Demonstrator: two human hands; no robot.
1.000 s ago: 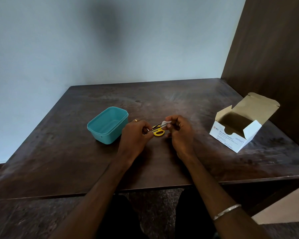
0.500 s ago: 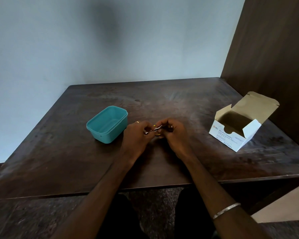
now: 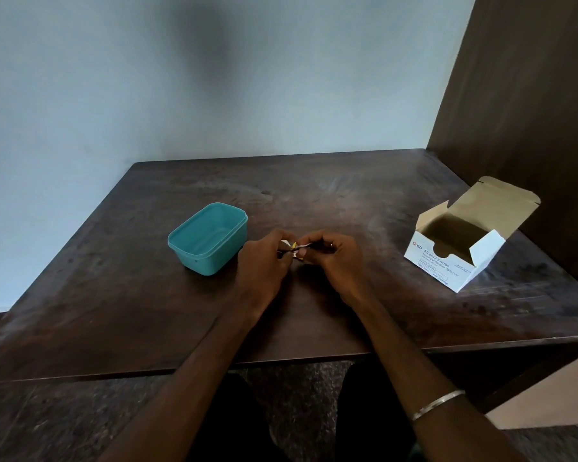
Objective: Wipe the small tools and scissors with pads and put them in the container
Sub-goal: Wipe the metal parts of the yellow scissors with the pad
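We're pinching the yellow-handled scissors (image 3: 294, 251) btwn both hands over the table (image 3: 114, 295): left hand (image 3: 264, 261) clamped on one end, right hand (image 3: 331, 258) pressing a white pad (image 3: 303, 245) around them. They're sitting just right of the open teal container (image 3: 211, 238), w/ the alcohol swab box (image 3: 447, 261) well apart

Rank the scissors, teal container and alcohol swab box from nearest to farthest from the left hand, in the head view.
1. Scissors: held in the left hand, between both hands.
2. Teal container: just to its left on the table.
3. Alcohol swab box: far right, beyond the right hand.
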